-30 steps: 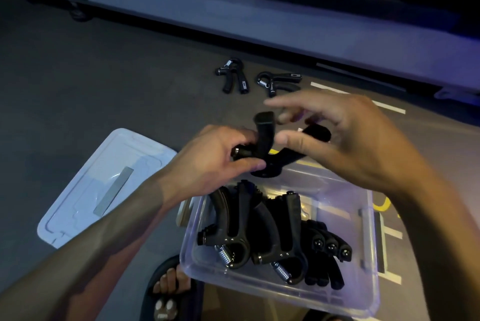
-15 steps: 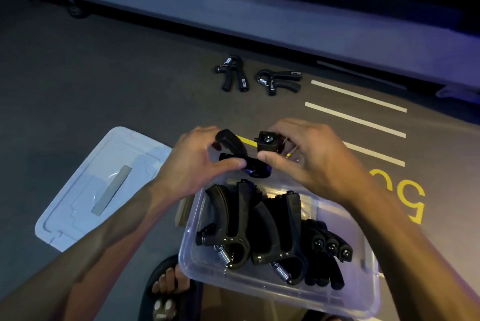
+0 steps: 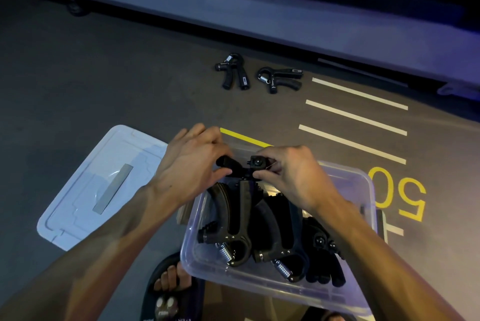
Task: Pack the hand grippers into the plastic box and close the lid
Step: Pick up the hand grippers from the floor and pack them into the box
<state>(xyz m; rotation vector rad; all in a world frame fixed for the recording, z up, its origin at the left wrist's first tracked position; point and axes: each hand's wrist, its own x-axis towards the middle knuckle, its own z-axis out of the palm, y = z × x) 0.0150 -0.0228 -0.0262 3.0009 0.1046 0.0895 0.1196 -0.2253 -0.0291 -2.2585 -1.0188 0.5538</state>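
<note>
Held hand gripper: pinched between left hand and right hand, above far edge of clear plastic box (several packed grippers inside). Lid: off, left of box. Two loose grippers: floor, well beyond.

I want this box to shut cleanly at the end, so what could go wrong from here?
1. The hand gripper held by the left hand and right hand is going in at the far end of the plastic box, on top of others; the stack may stand too high for the lid.
2. Two hand grippers on the floor could be forgotten.
</note>
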